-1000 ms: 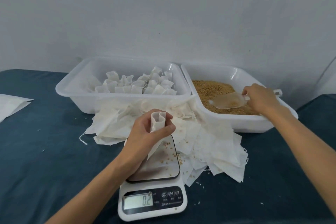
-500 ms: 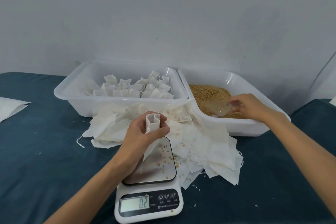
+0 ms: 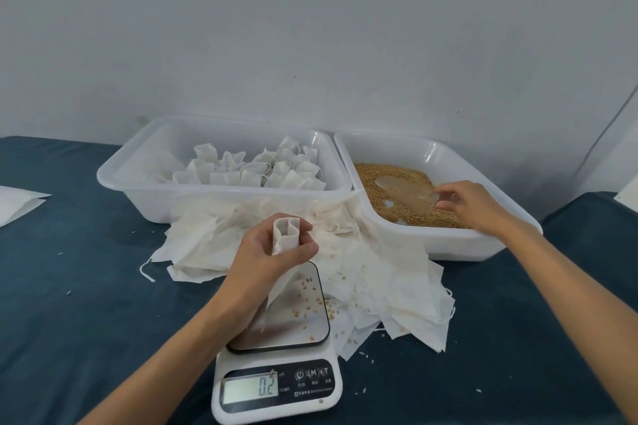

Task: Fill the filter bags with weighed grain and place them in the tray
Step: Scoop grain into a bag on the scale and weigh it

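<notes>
My left hand [image 3: 267, 255] holds an empty white filter bag [image 3: 285, 230] upright with its mouth open, just above the scale [image 3: 278, 348], whose display reads 0.2. My right hand [image 3: 471, 202] grips the handle of a clear plastic scoop [image 3: 404, 191] pushed into the brown grain [image 3: 390, 172] in the right white tub [image 3: 448, 157]. The left white tray [image 3: 145, 162] holds several filled filter bags [image 3: 255, 169]. A pile of empty filter bags [image 3: 379, 283] lies in front of both containers.
Loose grains are scattered on the scale plate and on the dark blue table cloth [image 3: 86, 304]. A white sheet [image 3: 17, 202] lies at the far left edge. A grey wall stands close behind the containers. A thin cable runs down at the right.
My right hand has lowered the scoop from above the grain and pushed it into the grain. My left hand keeps the bag in place over the scale.
</notes>
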